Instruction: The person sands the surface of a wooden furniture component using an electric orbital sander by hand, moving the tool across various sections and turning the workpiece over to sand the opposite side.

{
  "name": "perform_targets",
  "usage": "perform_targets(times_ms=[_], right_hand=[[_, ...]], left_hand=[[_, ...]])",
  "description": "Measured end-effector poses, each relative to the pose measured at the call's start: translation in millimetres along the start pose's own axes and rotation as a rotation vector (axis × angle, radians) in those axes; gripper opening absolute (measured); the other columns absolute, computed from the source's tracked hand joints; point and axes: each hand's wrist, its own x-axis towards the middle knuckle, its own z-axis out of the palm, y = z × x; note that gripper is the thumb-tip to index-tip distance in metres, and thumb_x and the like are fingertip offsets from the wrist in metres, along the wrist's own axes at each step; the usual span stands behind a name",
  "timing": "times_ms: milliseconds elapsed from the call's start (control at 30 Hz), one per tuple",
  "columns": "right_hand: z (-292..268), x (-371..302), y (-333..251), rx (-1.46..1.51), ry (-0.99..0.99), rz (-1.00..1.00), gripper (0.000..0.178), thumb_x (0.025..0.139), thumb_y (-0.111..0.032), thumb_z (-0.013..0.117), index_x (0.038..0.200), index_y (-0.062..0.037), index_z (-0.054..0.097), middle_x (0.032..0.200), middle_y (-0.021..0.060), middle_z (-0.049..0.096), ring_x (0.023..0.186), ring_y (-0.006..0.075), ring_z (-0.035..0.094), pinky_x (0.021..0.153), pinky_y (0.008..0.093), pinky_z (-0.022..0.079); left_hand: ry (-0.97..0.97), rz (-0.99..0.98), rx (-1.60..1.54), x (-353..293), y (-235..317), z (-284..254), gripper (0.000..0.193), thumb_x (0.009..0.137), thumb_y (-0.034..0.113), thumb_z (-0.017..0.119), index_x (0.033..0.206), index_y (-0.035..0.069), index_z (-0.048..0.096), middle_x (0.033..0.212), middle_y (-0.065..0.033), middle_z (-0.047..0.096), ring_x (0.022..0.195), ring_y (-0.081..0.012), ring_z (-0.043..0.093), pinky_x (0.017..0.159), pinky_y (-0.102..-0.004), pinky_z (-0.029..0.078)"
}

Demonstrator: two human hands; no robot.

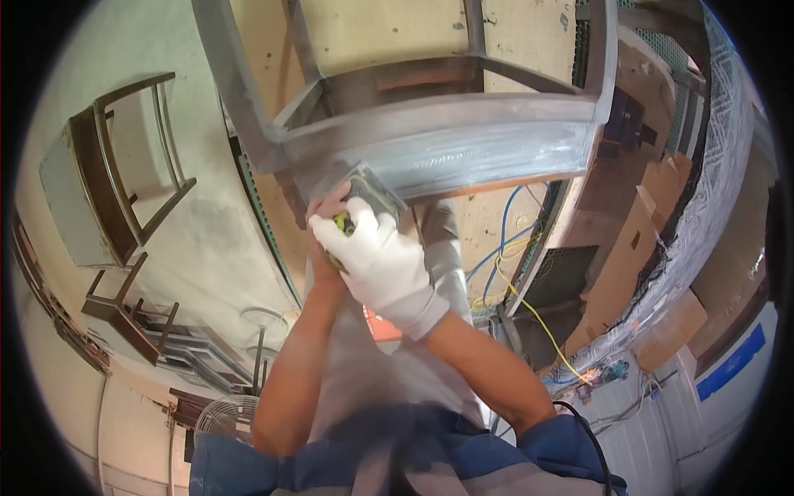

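A dark wooden chair frame [438, 116] stands in front of me, its near rail [496, 153] coated with a whitish-grey film. Against the left end of that rail rests a green-and-black power sander [368, 188] with a flat, squarish pad. My right hand [380, 260], in a white glove, is closed over the sander's body. On its left side my bare left hand [327, 205] is closed around the sander too; the glove hides part of it and its fingers look slightly blurred.
Boards [380, 33] lie under the frame. Blue and yellow hoses [503, 248] hang to the right, near torn cardboard [637, 248] and a plastic-wrapped edge [728, 157]. More chair frames [107, 174] stand at left, with a wire fan guard [227, 417] below them.
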Motion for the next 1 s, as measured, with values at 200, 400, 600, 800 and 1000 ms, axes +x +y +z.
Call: perform_targets(times_ms=[200, 400, 600, 800, 1000], right_hand=[[-31, -21, 87, 0.121, 0.191, 0.150, 0.060, 0.075, -0.015, 0.084, 0.134, -0.0236, 0.074, 0.134, 0.0155, 0.066, 0.114, 0.0360, 0.072, 0.087, 0.0406, 0.063], [-19, -26, 71, 0.146, 0.201, 0.203, 0.052, 0.087, -0.025, 0.079, 0.138, -0.0288, 0.074, 0.137, 0.0136, 0.065, 0.113, 0.0326, 0.072, 0.086, 0.0425, 0.063], [9, -12, 13, 0.293, 0.043, 0.192, 0.054, 0.088, -0.015, 0.074, 0.140, -0.0270, 0.067, 0.125, 0.0093, 0.061, 0.109, 0.0356, 0.066, 0.078, 0.0464, 0.062], [-32, -34, 101, 0.531, 0.433, 0.372, 0.063, 0.082, -0.010, 0.079, 0.142, -0.0254, 0.066, 0.129, 0.0126, 0.062, 0.115, 0.0382, 0.067, 0.093, 0.0483, 0.058], [-54, -59, 130, 0.573, 0.906, 0.690, 0.081, 0.080, -0.008, 0.084, 0.154, -0.0143, 0.053, 0.140, 0.0170, 0.062, 0.121, 0.0401, 0.068, 0.093, 0.0465, 0.060]], left_hand=[[-0.215, 0.190, -0.066, 37, 50, 71, 0.058, 0.088, 0.016, 0.079, 0.143, 0.006, 0.062, 0.138, -0.0152, 0.070, 0.127, -0.0401, 0.062, 0.115, -0.0508, 0.046], [-0.324, 0.190, -0.012, 39, 38, 46, 0.059, 0.088, 0.021, 0.082, 0.140, 0.004, 0.060, 0.141, -0.0177, 0.068, 0.135, -0.0393, 0.059, 0.117, -0.0510, 0.043], [-0.314, 0.180, 0.165, 33, 24, -25, 0.053, 0.082, 0.023, 0.090, 0.124, 0.006, 0.063, 0.143, -0.0168, 0.068, 0.124, -0.0373, 0.063, 0.108, -0.0502, 0.048], [-0.668, 0.345, 0.185, 82, 93, 70, 0.067, 0.082, 0.025, 0.088, 0.142, 0.007, 0.061, 0.145, -0.0168, 0.066, 0.128, -0.0386, 0.062, 0.110, -0.0472, 0.045], [-1.111, 0.694, 0.332, 131, 182, 141, 0.074, 0.083, 0.018, 0.081, 0.151, 0.009, 0.054, 0.146, -0.0134, 0.065, 0.136, -0.0363, 0.060, 0.113, -0.0455, 0.046]])
